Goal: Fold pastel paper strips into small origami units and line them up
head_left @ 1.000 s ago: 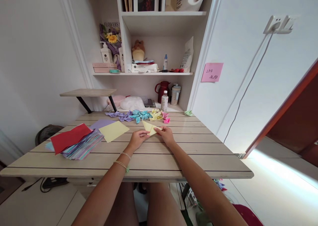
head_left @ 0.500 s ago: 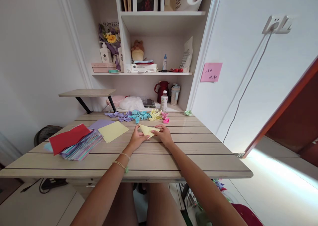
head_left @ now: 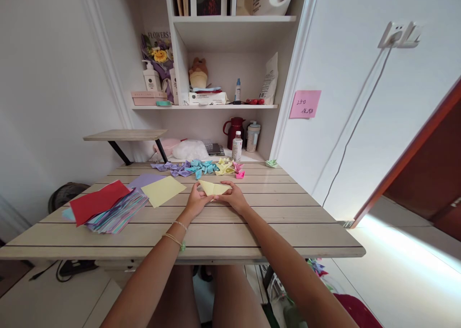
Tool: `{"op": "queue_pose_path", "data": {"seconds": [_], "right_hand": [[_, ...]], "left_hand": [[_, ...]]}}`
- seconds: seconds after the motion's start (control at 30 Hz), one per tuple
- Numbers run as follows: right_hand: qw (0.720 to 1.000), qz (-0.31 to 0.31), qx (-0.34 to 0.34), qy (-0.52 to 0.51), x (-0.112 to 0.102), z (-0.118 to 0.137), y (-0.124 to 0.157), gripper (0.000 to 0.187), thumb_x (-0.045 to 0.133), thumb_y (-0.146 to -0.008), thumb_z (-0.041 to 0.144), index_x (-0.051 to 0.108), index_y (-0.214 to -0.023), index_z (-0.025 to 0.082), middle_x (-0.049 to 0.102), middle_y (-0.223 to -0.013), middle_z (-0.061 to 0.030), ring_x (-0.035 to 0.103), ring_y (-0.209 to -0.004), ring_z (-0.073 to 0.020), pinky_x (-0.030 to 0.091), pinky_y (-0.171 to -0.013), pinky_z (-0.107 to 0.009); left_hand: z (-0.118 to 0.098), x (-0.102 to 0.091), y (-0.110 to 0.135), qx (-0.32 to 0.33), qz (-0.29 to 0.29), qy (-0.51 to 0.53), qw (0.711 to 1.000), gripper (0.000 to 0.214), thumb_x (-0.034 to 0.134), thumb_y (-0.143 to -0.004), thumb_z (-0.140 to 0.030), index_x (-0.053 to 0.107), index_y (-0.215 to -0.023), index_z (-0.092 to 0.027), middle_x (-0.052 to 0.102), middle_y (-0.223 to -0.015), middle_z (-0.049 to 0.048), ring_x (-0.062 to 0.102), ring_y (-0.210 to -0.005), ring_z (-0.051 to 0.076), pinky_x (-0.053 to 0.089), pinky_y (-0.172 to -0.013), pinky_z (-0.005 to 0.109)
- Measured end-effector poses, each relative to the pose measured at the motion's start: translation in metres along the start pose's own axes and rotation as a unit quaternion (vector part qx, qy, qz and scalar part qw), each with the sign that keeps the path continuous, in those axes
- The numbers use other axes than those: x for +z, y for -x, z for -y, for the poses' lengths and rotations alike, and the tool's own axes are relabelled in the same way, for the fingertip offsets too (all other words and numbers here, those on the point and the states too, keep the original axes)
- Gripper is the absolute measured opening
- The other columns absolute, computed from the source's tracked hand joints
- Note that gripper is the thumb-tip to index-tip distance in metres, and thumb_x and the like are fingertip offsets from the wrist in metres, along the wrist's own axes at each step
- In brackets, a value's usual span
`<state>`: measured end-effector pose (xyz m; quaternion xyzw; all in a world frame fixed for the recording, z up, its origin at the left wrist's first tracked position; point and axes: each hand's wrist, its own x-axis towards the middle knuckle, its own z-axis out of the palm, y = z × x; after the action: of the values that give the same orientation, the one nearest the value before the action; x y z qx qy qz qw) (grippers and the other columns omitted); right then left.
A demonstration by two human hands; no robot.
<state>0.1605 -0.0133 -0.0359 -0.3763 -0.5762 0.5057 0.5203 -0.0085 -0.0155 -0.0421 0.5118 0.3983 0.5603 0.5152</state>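
At centre frame, left hand [head_left: 196, 202] and right hand [head_left: 235, 198] meeting over a pale slatted wooden counter [head_left: 252, 232], both closed on a folded pale-yellow paper shape [head_left: 214, 188]. Left grip pinched on its left end, right grip pinched on its right end, fingers curled in tight with thumbs on top. Paper shape low over the counter's middle planks, pointed corner toward the upper left; cannot tell whether touching the wood.

Just left of the hands, a flat pale-yellow paper sheet [head_left: 163, 190], partly overlapping a lilac paper sheet [head_left: 146, 179]. Further left, a fanned stack of striped coloured sheets [head_left: 118, 212] topped by a red sheet [head_left: 95, 200].

Beyond the hands, near the counter's far edge, a row of small folded paper pieces [head_left: 198, 167] — purple, blue, yellow, pink from left to right. Off alone toward the right, a small green folded piece [head_left: 272, 163]. On the wall at right of frame, a pink sticky note [head_left: 305, 103].
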Motion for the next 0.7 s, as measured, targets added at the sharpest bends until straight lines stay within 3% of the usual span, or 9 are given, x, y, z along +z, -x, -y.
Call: {"op": "queue_pose_path", "data": {"seconds": [0.17, 0.27, 0.4, 0.47, 0.53, 0.6, 0.7], "right_hand": [[1.0, -0.018, 0.014, 0.019, -0.001, -0.003, -0.003, 0.065, 0.08, -0.044, 0.026, 0.052, -0.103, 0.016, 0.058, -0.05, 0.0063, 0.052, -0.044, -0.0104, 0.038, -0.042, -0.019], [0.999, -0.039, 0.014, -0.025, -0.005, -0.001, -0.007, 0.062, 0.08, -0.045, 0.024, 0.052, -0.1, 0.017, 0.061, -0.055, 0.004, 0.057, -0.05, -0.0123, 0.046, -0.048, -0.022], [0.985, -0.134, 0.011, -0.111, -0.025, 0.005, -0.012, 0.053, 0.079, -0.048, 0.021, 0.054, -0.094, 0.017, 0.066, -0.064, -0.0003, 0.063, -0.061, -0.0154, 0.053, -0.061, -0.028], [0.962, -0.217, -0.007, -0.167, -0.038, 0.006, -0.014, 0.041, 0.077, -0.053, 0.023, 0.057, -0.088, 0.018, 0.066, -0.068, -0.0007, 0.063, -0.064, -0.0143, 0.054, -0.065, -0.028], [0.948, -0.25, -0.022, -0.196, -0.047, 0.008, -0.014, 0.036, 0.076, -0.055, 0.025, 0.058, -0.086, 0.019, 0.066, -0.07, -0.0004, 0.063, -0.066, -0.0133, 0.054, -0.069, -0.027], [0.961, -0.208, -0.012, -0.184, -0.046, 0.009, -0.013, 0.035, 0.076, -0.055, 0.027, 0.061, -0.085, 0.018, 0.066, -0.071, -0.0012, 0.063, -0.067, -0.013, 0.053, -0.069, -0.026], [0.984, -0.075, 0.025, -0.157, -0.031, 0.013, -0.009, 0.029, 0.074, -0.059, 0.037, 0.065, -0.078, 0.016, 0.067, -0.076, -0.004, 0.063, -0.066, -0.0131, 0.052, -0.068, -0.026]], "left_hand": [[0.001, 0.001, -0.001, -0.006, 0.017, 0.005, 1.0, 0.093, 0.08, -0.05, -0.018, 0.023, -0.124, -0.018, 0.068, -0.082, 0.0095, 0.067, -0.066, 0.02, 0.053, -0.069, 0.036], [-0.001, 0.002, 0.0, -0.008, 0.011, 0.006, 1.0, 0.089, 0.08, -0.05, -0.018, 0.025, -0.121, -0.017, 0.068, -0.082, 0.0098, 0.066, -0.06, 0.018, 0.053, -0.065, 0.035], [-0.002, 0.002, 0.002, -0.008, -0.004, 0.007, 1.0, 0.086, 0.08, -0.049, -0.018, 0.028, -0.117, -0.016, 0.068, -0.081, 0.0097, 0.065, -0.058, 0.017, 0.053, -0.062, 0.034], [-0.002, 0.001, 0.003, -0.006, -0.001, 0.002, 1.0, 0.083, 0.08, -0.049, -0.02, 0.031, -0.116, -0.016, 0.068, -0.082, 0.0098, 0.065, -0.058, 0.017, 0.053, -0.063, 0.034], [-0.003, 0.0, 0.003, -0.001, 0.01, -0.008, 1.0, 0.075, 0.079, -0.051, -0.023, 0.037, -0.113, -0.015, 0.068, -0.084, 0.0105, 0.065, -0.061, 0.016, 0.052, -0.063, 0.032], [-0.005, 0.001, 0.003, 0.004, 0.029, -0.026, 0.999, 0.061, 0.077, -0.055, -0.028, 0.047, -0.105, -0.013, 0.067, -0.084, 0.0109, 0.064, -0.062, 0.016, 0.05, -0.059, 0.027], [-0.007, 0.001, 0.003, 0.007, 0.051, -0.056, 0.997, 0.043, 0.074, -0.058, -0.033, 0.058, -0.092, -0.012, 0.067, -0.078, 0.0086, 0.06, -0.058, 0.013, 0.044, -0.05, 0.02]]}}
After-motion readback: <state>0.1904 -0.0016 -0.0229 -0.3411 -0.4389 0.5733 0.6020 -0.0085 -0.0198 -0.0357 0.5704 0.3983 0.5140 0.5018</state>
